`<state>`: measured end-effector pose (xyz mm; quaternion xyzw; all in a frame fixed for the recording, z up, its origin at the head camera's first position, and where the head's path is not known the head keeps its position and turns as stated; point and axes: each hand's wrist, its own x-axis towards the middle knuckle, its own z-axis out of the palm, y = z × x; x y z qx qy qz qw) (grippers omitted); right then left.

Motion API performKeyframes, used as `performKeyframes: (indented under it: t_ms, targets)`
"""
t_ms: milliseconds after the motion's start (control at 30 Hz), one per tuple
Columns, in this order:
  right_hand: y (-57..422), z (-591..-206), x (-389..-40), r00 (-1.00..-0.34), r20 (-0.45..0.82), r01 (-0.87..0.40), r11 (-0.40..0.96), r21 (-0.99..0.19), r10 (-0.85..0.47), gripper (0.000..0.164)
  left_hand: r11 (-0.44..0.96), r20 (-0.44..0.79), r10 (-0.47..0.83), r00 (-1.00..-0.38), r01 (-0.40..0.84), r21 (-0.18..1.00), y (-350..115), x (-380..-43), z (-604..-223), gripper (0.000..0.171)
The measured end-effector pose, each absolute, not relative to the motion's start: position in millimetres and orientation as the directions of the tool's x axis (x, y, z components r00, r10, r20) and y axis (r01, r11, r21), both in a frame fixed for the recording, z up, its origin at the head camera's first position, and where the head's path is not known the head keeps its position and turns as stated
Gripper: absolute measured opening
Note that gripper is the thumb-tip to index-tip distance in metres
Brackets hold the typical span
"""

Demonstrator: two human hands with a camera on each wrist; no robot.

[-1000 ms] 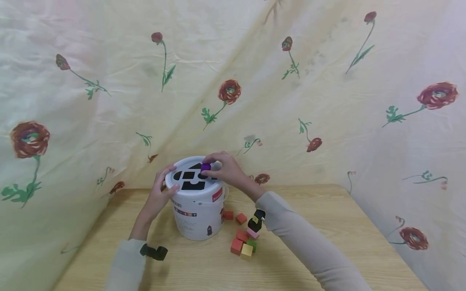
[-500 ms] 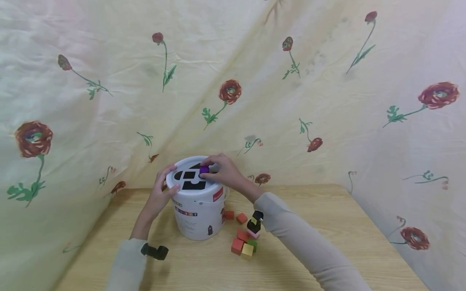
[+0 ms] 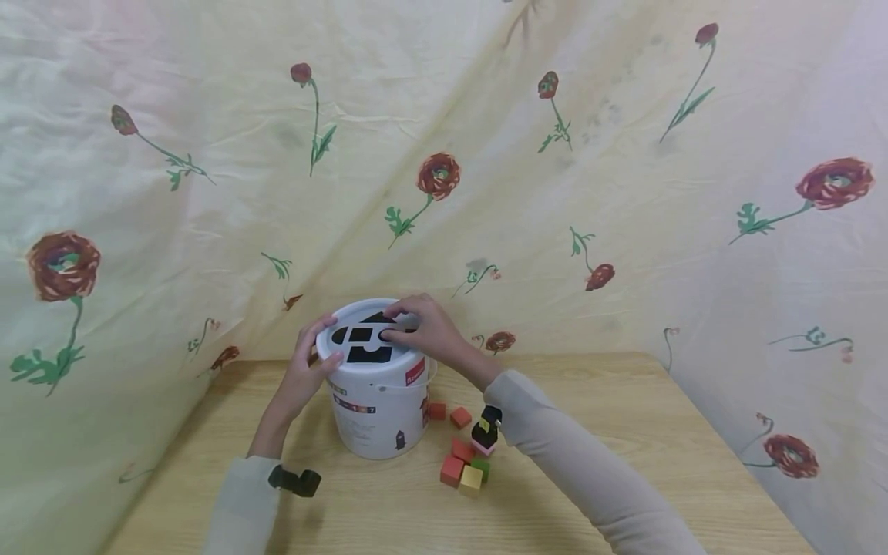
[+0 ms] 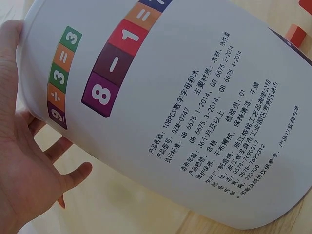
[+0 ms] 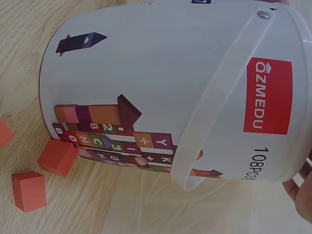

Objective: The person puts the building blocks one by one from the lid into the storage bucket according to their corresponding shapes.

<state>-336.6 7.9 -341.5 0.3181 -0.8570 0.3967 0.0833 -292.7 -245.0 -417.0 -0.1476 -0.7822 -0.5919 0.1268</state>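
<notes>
A white bucket (image 3: pixel 375 428) stands on the wooden table, topped by a white lid (image 3: pixel 348 316) with several dark shaped openings. My left hand (image 3: pixel 305 362) grips the lid's left edge, thumb and fingertips over the rim. In the left wrist view the same hand (image 4: pixel 29 170) lies along the printed bucket wall. Above the right part of the lid, my right hand (image 3: pixel 430 327) has thumb and fingers apart, near the round opening, with nothing between them. Only a little of that hand (image 5: pixel 303 195) shows in the right wrist view.
Right of the bucket lie several blocks, among them a red block (image 3: pixel 452 470), a yellow block (image 3: pixel 470 482), a green block (image 3: pixel 482 465) and a partly hidden pink block (image 3: pixel 483 448). The bucket's handle (image 5: pixel 214 97) hangs down its side. A flowered cloth (image 3: pixel 444 231) hangs behind the table.
The purple block that my right hand pinched went down at the round opening and is out of sight. The right fingers no longer hold anything. My left hand has stayed on the rim.
</notes>
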Motion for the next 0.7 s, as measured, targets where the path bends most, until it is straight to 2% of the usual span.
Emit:
performKeyframes:
  t_ms: [700]
  targets:
    - [24, -348, -338, -0.709, 0.533, -0.703, 0.52, -0.485, -0.461, 0.036, 0.257, 0.363, 0.069, -0.929, 0.368, 0.894, -243, -292, -418, 0.066]
